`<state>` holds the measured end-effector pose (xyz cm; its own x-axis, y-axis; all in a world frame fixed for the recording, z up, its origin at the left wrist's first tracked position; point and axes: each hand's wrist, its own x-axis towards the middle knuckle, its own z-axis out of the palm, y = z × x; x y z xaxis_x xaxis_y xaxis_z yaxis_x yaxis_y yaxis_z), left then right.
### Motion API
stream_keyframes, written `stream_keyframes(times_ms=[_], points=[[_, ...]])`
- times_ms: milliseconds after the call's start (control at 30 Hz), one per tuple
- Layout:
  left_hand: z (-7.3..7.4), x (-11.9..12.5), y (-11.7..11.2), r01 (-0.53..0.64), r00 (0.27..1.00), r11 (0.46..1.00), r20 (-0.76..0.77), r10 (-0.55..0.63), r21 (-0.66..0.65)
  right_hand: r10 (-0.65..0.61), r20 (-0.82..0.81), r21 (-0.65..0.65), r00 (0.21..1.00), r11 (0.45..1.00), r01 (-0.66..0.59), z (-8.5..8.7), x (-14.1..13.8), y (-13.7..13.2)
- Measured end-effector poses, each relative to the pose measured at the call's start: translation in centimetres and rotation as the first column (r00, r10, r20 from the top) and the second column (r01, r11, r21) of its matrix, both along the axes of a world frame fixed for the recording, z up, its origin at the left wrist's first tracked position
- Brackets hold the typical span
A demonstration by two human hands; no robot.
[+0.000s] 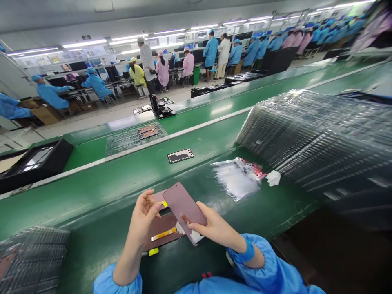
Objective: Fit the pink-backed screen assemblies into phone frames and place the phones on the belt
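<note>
Right hand (214, 227) | holds phone panel (184, 210) | left hand (143, 216) at edge

We hold a mauve-filmed phone screen panel (184, 210), tilted, in our right hand (211, 223). A second, yellow-tabbed panel (159, 239) lies flat just beneath it.

Past the right hand (214, 226), the green desk (101, 200) runs up to a packet of film sheets (237, 178) and a tall stack of clear trays (315, 139), with another tray stack (32, 257) hemming the left.
</note>
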<state>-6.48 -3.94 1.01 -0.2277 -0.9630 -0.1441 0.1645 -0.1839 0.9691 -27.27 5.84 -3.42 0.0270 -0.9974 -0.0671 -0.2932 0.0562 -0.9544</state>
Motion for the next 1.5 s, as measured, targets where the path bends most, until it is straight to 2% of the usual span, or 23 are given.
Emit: stream_keyframes(times_ms=[33,67,133,167,200,267,333,367,433,500,567,633,700,767,833,900,1000,1133,1233,1300,1367,1500], points=[[0.0,-0.1,-0.4,0.019,1.000,1.000,0.006,-0.019,0.011,-0.009,0.047,0.017,0.999,1.000,0.008,-0.3,0.1,0.1],[0.0,-0.4,-0.7,0.086,0.996,0.995,0.022,-0.087,0.049,-0.014,0.097,0.036,0.995,0.999,0.011,-0.6,0.3,0.2],[-0.4,-1.1,-1.1,0.281,0.956,0.947,0.042,-0.291,0.156,0.000,0.247,0.072,0.969,0.997,-0.019,-1.0,0.6,0.2],[-0.7,-1.6,-1.2,0.355,0.928,0.914,0.042,-0.369,0.195,0.018,0.363,0.095,0.931,0.994,-0.056,-1.2,0.8,0.1],[-0.9,-2.1,-1.3,0.401,0.907,0.890,0.044,-0.419,0.217,0.035,0.503,0.115,0.863,0.988,-0.107,-1.4,0.9,-0.2],[-1.3,-3.1,-1.5,0.438,0.887,0.874,0.057,-0.459,0.212,0.054,0.767,0.127,0.639,0.964,-0.234,-1.9,0.8,-1.1],[-1.5,-4.2,-2.2,0.455,0.876,0.874,0.088,-0.473,0.170,0.038,0.903,0.123,0.428,0.931,-0.343,-2.5,0.4,-2.4],[-1.5,-4.8,-2.9,0.472,0.865,0.869,0.112,-0.489,0.146,0.018,0.933,0.124,0.360,0.922,-0.368,-2.9,0.1,-3.1],[-1.7,-5.8,-5.2,0.508,0.837,0.856,0.183,-0.516,0.093,-0.035,0.960,0.136,0.276,0.925,-0.356,-3.6,-0.8,-4.6],[-2.1,-6.7,-8.8,0.516,0.812,0.856,0.296,-0.503,0.038,-0.085,0.977,0.140,0.194,0.946,-0.292,-4.2,-1.9,-5.9],[-2.8,-7.2,-13.4,0.470,0.799,0.882,0.442,-0.409,-0.033,-0.096,0.987,0.125,0.128,0.962,-0.243,-4.8,-3.0,-6.9],[-3.7,-7.3,-18.1,0.411,0.773,0.904,0.571,-0.277,-0.117,-0.094,0.988,0.117,0.122,0.974,-0.195,-5.3,-3.9,-7.4],[-4.7,-7.1,-21.9,0.384,0.733,0.904,0.657,-0.176,-0.186,-0.104,0.983,0.128,0.154,0.980,-0.150,-6.0,-4.6,-7.8],[-5.8,-6.8,-24.3,0.388,0.696,0.894,0.707,-0.125,-0.225,-0.118,0.979,0.139,0.168,0.983,-0.122,-6.8,-5.0,-8.2],[-6.7,-6.3,-25.2,0.398,0.675,0.886,0.730,-0.107,-0.237,-0.113,0.981,0.132,0.158,0.984,-0.116,-7.4,-5.3,-8.5],[-7.4,-5.6,-25.2,0.401,0.679,0.881,0.727,-0.100,-0.253,-0.108,0.984,0.125,0.142,0.985,-0.121,-7.8,-5.3,-8.9],[-7.5,-4.3,-24.6,0.351,0.739,0.882,0.671,-0.055,-0.313,-0.168,0.979,0.180,0.112,0.978,-0.102,-7.6,-5.2,-9.1],[-5.6,-1.9,-23.9,0.094,0.862,0.928,0.497,0.106,-0.360,-0.260,0.963,0.263,0.067,0.964,-0.038,-6.9,-4.9,-9.0],[-3.4,0.4,-22.2,-0.091,0.940,0.954,0.290,0.177,-0.287,-0.290,0.956,0.290,0.046,0.957,0.014,-6.4,-4.7,-8.7],[-2.1,2.1,-19.9,-0.137,0.974,0.964,0.148,0.174,-0.227,-0.299,0.953,0.296,0.044,0.954,0.053,-6.1,-4.7,-8.5],[-1.2,3.8,-16.6,-0.146,0.987,0.971,0.037,0.156,-0.190,-0.300,0.953,0.295,0.044,0.951,0.092,-5.6,-4.7,-8.1],[-1.1,5.8,-8.1,-0.082,0.983,0.995,-0.168,0.072,-0.055,-0.283,0.956,0.266,0.081,0.948,0.175,-3.9,-4.4,-6.6]])
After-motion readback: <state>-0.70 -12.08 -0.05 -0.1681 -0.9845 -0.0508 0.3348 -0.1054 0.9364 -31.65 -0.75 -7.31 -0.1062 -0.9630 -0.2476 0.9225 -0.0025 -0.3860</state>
